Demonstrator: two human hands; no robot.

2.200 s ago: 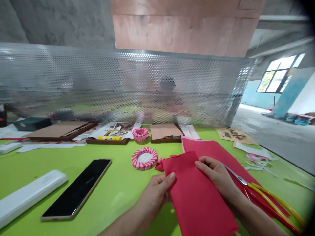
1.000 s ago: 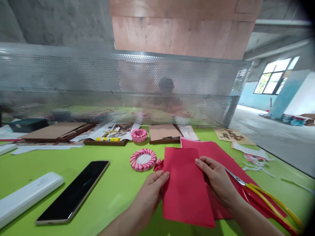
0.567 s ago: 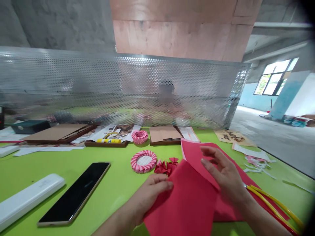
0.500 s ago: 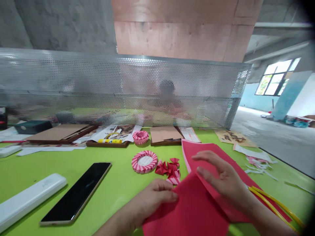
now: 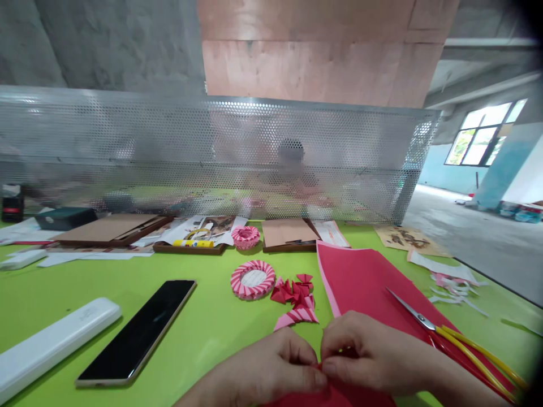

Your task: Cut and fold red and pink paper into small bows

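A red paper sheet [image 5: 335, 395] is pinched at its upper edge by both hands, low in the picture. My left hand [image 5: 280, 362] has thumb and fingers closed on it, and my right hand [image 5: 360, 350] grips it right beside, fingertips almost touching. The sheet's lower part runs out of the frame. Behind my right hand lie red and pink sheets [image 5: 365, 277], with yellow-handled scissors [image 5: 424, 321] on top, blades pointing away. Just beyond my hands sit small folded red pieces [image 5: 294, 289] and a curved pink-and-red striped piece [image 5: 299, 317].
A striped ring [image 5: 253, 280] and a striped bowl shape [image 5: 245, 237] stand mid-table. To the left lie a black phone [image 5: 138, 333] and a long white case [image 5: 63, 339]. Trays with cardboard [image 5: 288, 233], a yellow glue stick [image 5: 193, 243] and paper scraps [image 5: 456, 288] lie farther back.
My right hand has come left and down beside my left hand, and its fingers have closed on the sheet's edge. The sheet has dropped lower, uncovering the scissors and striped piece.
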